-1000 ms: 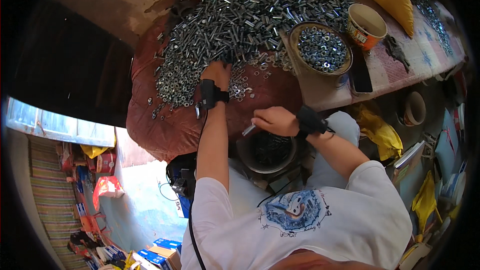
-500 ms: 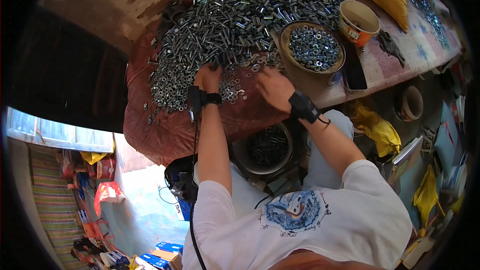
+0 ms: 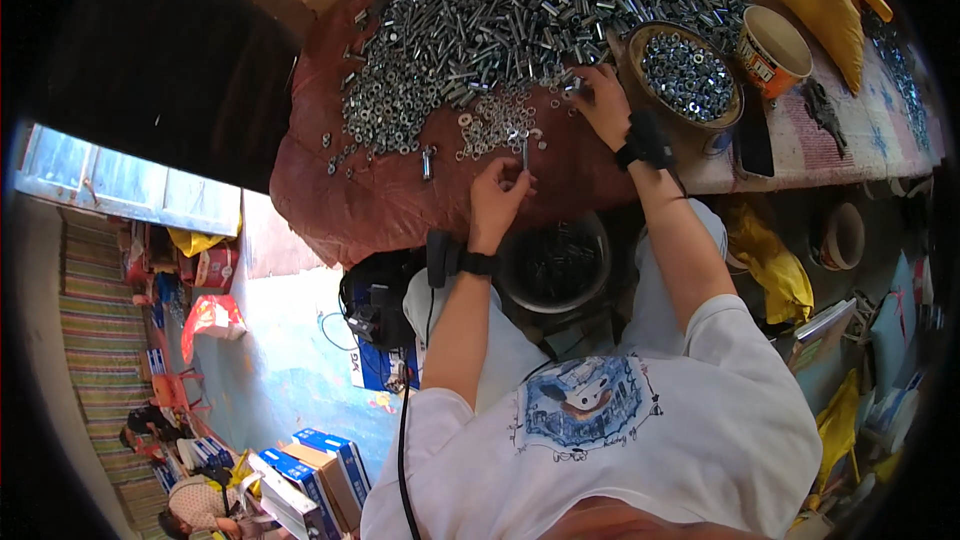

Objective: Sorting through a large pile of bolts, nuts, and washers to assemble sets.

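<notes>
My left hand is at the front part of the red cover, its thumb and fingers pinched on a slim metal bolt that points away from me. My right hand reaches to the edge of the heap beside the bowl. Its fingers are closed at the tips around a small shiny piece too hidden to name. Between the hands lies a patch of loose washers. Left of it spreads a pile of nuts. Behind them rises a big heap of metal bolts and sleeves. A short bolt-like piece lies alone.
A bowl of nuts stands at the right, beside a paper tub and a dark phone. Below the edge of the red cover sits a basin with dark pieces. A person is at lower left.
My left hand has drawn back from the nut pile toward me and right, now holding a bolt. My right hand has moved right and away, toward the bowl. The view has shifted.
</notes>
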Action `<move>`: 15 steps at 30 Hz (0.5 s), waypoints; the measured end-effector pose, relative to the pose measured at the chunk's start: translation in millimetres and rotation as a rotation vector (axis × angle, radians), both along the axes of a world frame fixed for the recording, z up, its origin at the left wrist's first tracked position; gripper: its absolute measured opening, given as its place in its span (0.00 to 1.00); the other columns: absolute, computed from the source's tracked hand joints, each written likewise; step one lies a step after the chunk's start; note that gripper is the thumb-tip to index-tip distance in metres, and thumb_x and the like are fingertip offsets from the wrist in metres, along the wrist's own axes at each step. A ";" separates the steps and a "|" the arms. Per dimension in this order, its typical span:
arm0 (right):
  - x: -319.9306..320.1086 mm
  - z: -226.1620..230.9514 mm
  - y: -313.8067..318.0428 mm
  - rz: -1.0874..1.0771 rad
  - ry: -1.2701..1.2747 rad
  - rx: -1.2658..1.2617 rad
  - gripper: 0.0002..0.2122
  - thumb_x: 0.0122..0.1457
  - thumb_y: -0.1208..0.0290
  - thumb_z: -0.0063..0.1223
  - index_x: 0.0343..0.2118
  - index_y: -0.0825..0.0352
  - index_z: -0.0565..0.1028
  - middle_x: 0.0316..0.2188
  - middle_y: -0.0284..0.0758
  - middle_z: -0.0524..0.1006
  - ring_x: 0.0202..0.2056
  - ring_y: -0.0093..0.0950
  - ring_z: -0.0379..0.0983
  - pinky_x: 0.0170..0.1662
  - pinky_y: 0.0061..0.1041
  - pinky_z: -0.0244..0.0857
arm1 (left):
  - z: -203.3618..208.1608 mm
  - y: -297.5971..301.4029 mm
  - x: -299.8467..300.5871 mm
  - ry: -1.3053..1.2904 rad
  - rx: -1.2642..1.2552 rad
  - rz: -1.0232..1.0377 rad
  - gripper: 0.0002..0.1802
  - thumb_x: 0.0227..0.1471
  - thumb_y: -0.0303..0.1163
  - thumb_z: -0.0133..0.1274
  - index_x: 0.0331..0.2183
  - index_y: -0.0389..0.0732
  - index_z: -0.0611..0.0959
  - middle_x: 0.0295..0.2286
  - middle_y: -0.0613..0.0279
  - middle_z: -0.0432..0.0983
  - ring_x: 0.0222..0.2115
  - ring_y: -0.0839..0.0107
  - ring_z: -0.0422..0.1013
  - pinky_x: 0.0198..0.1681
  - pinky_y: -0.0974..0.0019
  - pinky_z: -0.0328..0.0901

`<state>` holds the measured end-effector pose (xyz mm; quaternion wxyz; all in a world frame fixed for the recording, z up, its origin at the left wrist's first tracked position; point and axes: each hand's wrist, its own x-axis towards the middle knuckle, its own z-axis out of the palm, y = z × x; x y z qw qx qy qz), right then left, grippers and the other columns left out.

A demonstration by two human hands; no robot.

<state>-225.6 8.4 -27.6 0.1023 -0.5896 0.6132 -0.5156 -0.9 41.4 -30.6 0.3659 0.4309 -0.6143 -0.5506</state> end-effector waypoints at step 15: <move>50.0 8.1 34.1 0.586 -0.525 0.042 0.15 0.45 0.82 0.57 0.36 0.68 0.66 0.32 0.30 0.71 0.32 0.19 0.68 0.34 0.19 0.64 | 26.3 7.2 13.6 -0.167 -0.174 0.047 0.12 0.45 0.27 0.55 0.34 0.33 0.79 0.26 0.63 0.76 0.26 0.78 0.71 0.30 0.75 0.65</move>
